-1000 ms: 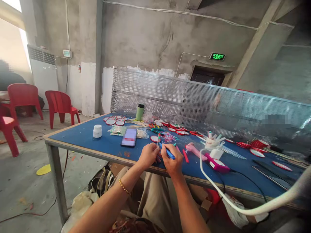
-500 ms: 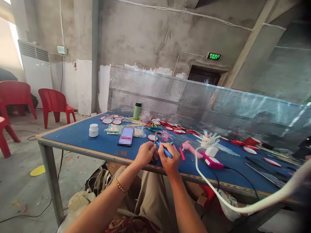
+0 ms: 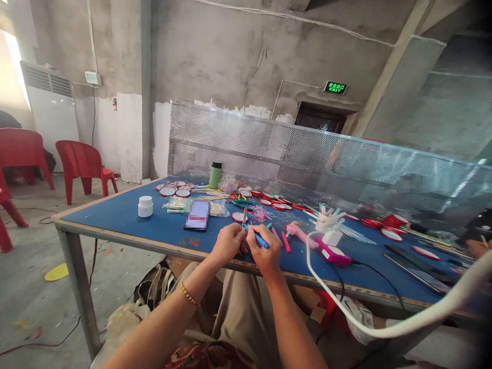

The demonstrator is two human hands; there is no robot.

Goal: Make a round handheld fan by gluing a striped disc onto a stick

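Observation:
My left hand [image 3: 226,244] is closed at the table's front edge, pinching a small thin stick [image 3: 245,215] that stands up with green and red at its top. Close beside it, my right hand [image 3: 266,254] grips a blue marker pen [image 3: 262,242] like a pen, its tip at the stick. Whether the tip touches the stick, I cannot tell. A round white disc with a red rim [image 3: 239,217] lies just behind the hands. Red [image 3: 286,242] and pink markers lie right of my right hand.
A phone [image 3: 197,215] and a white jar [image 3: 145,206] stand left on the blue table [image 3: 115,216]. To the right are a pink tool [image 3: 302,233], a magenta box [image 3: 335,254], a pen cup [image 3: 323,221] and a white cable [image 3: 326,294]. A co-worker's hand [image 3: 477,248] shows far right.
The view has shifted slightly. My right hand has drawn a little closer to my left, the blue marker now nearer the stick. A co-worker's hand has come into clearer view at right.

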